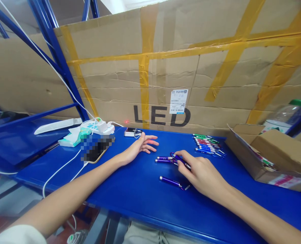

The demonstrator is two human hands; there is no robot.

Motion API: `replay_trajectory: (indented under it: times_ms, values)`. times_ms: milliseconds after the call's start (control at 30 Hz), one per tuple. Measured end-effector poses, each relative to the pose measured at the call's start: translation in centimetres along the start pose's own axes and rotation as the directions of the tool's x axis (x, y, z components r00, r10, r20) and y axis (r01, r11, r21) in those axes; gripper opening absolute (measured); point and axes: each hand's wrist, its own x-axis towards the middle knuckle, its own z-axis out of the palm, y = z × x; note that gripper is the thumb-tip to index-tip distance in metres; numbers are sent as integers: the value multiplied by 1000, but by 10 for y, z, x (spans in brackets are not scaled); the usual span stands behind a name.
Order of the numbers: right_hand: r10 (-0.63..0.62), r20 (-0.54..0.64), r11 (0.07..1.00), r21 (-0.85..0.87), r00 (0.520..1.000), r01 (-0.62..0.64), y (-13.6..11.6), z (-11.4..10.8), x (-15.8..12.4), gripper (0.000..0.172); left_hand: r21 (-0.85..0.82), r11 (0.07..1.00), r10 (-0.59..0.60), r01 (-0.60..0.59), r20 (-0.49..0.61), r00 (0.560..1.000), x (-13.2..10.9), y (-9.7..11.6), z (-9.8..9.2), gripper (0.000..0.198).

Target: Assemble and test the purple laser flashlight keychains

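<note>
My right hand [199, 171] is closed on a slim purple laser pointer [176, 156], its fingers partly covering it. Just left of those fingers lie two more purple laser pointers [163, 159], side by side. Nearer the front edge rests another purple laser pointer [169, 181] with a small clip at its end. My left hand [142, 145] is held over the table with fingers spread and nothing in it; a red glow shows on its fingers. Right behind it sit several silver and black laser pointers [132, 132].
On the right of the blue table [140, 189], green, red and blue laser pointers [207, 145] lie in a row beside an open cardboard box [257, 169]. A phone [99, 150], tissue pack [74, 137] and power strip [102, 127] with cables occupy the left. A large carton [114, 84] stands behind.
</note>
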Motion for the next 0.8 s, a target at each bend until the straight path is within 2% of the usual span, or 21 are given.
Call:
replay_trajectory:
  times_ms: [200,433,800]
  values:
    - [35,-4,999,-6,999,-35,-2,-3,1,43,-13,1000,4,-4,2,1000,0,-1,0,86]
    - [-8,34,1000,-28,999,9,1,0,-1,42,-18,1000,9,-9,-8,1000,-2,3,1,88]
    - [-6,49,1000,16,999,5,-3,3,-1,42,-15,1000,-4,3,-12,1000,-1,3,1,90]
